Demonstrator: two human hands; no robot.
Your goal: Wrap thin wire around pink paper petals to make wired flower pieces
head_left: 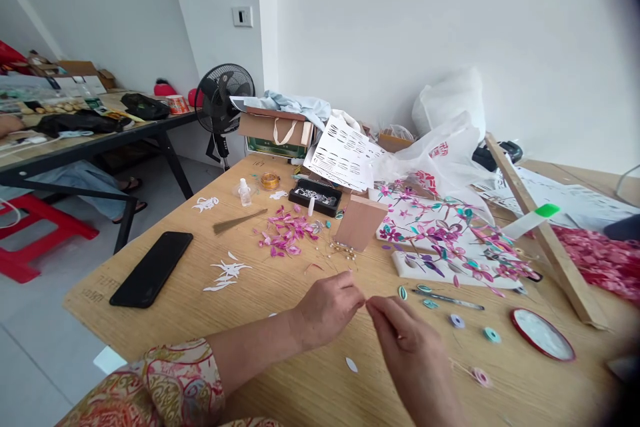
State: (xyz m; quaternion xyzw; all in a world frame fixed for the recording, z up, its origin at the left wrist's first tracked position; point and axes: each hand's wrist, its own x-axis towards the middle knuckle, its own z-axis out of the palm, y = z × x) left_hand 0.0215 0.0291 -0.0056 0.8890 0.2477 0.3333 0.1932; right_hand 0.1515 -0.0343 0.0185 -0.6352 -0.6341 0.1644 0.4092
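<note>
1. Tabletop [190, 310]: smooth, wood-grained, faint sheen.
2. Eight o'clock: phone [151, 270], smooth-faced.
3. Seven o'clock: sleeve [183, 373], soft cloth.
4. One o'clock: sheets [340, 157], matt paper.
5. Two o'clock: bag [445, 155], thin crinkled plastic.
6. Three o'clock: bar [545, 233], bare wood.
7. Nine o'clock: stool [63, 218], smooth plastic.

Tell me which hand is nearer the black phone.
Left. The left hand is off to the right of the black phone; the right hand is farther right, beyond the left.
</note>
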